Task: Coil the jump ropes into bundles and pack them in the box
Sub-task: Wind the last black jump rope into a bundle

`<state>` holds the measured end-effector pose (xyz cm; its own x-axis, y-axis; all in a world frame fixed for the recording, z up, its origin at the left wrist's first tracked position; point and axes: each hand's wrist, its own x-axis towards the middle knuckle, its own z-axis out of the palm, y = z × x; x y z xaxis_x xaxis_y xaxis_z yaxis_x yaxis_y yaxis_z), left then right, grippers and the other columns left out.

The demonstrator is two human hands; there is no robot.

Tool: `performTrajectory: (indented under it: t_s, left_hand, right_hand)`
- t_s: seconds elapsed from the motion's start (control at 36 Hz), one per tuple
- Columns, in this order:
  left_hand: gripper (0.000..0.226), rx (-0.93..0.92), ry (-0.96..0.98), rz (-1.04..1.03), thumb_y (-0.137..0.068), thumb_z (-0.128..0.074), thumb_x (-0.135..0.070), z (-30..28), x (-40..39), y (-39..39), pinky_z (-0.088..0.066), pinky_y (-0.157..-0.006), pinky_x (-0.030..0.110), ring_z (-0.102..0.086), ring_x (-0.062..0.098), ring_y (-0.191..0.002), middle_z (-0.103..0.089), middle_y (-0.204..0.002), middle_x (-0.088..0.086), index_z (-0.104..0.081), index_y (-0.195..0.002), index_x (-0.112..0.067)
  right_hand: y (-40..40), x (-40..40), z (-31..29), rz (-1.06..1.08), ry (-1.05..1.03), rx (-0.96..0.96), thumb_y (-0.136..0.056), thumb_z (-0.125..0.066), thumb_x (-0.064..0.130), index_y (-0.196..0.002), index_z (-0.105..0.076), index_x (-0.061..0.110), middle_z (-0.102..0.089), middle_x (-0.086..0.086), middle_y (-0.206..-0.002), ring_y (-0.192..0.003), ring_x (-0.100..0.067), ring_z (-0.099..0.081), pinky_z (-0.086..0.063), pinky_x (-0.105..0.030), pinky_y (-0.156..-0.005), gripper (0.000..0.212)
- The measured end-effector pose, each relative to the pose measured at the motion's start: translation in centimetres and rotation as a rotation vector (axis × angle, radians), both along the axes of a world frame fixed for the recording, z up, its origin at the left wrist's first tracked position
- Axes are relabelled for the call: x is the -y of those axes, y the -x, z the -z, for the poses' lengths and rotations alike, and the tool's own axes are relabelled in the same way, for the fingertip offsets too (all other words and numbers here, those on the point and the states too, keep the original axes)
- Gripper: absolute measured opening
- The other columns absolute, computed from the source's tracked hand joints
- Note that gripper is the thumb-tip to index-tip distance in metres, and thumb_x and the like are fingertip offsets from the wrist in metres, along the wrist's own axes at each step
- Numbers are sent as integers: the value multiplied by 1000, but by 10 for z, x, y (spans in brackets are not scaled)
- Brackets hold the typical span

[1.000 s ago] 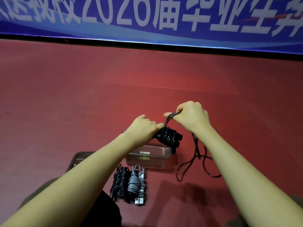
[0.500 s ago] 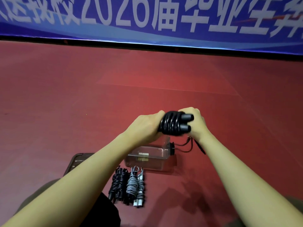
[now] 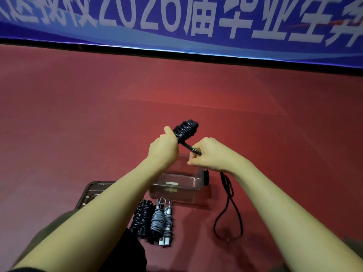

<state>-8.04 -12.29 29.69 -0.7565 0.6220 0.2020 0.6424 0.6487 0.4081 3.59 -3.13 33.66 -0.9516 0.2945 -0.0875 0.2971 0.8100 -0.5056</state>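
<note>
My left hand (image 3: 164, 149) grips the handles of a black jump rope, and the coiled black bundle (image 3: 185, 128) sticks up and away from my fist. My right hand (image 3: 210, 156) pinches the rope's free strand just below the bundle. The loose rope tail (image 3: 228, 205) hangs from under my right wrist and loops on the floor. A clear plastic box (image 3: 176, 188) sits open on the floor beneath my hands. Two finished bundles lie in front of it: a black bundle (image 3: 142, 219) and a grey bundle (image 3: 162, 220) with white handles.
The box's dark lid (image 3: 94, 190) lies on the red floor to the left, partly hidden by my left forearm. A blue banner with white characters (image 3: 176, 22) runs along the far wall. My knees show at the bottom corners.
The bundle has swung from pointing right between both fists to pointing up and away. My right hand let go of the bundle and dropped to the free strand; the tail hangs to the floor.
</note>
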Motion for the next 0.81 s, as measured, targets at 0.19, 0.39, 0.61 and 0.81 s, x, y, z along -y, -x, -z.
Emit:
performTrajectory:
  t_s: [0.19, 0.39, 0.61, 0.81]
  left_hand:
    - [16, -214, 288, 58, -94, -39, -4, 17, 4, 11, -35, -63, 36, -61, 39, -93, -62, -106, 18, -46, -107, -1]
    - [17, -473, 404, 249, -96, -38, -12, 17, 4, 9, -33, -59, 33, -62, 35, -88, -63, -100, 10, -51, -105, -6]
    - [11, -795, 103, 680, -59, -59, -9, 11, 6, 7, -23, -47, 20, -47, 19, -37, -47, -46, -4, -51, -55, -16]
    - [13, -936, -162, 737, -76, -52, -5, 7, 5, 8, -42, -56, 30, -47, 22, -54, -49, -56, -1, -53, -67, -14]
  right_hand:
    - [-3, 4, -17, -39, -616, -156, -88, -46, 17, -99, -62, 19, -62, -1, -87, -88, -29, -58, -31, -30, -62, 20]
    - [-4, -7, -12, 33, -792, -280, -90, -40, 13, -108, -57, 15, -66, 1, -99, -94, -26, -60, -35, -31, -68, 25]
    - [-6, -20, -11, 168, -636, -254, -89, -50, 18, -102, -67, 24, -69, 4, -102, -101, -22, -58, -38, -31, -84, 22]
    - [-8, -29, -3, 237, -483, -240, -92, -51, 23, -98, -69, 29, -70, 4, -92, -93, -21, -60, -37, -28, -78, 20]
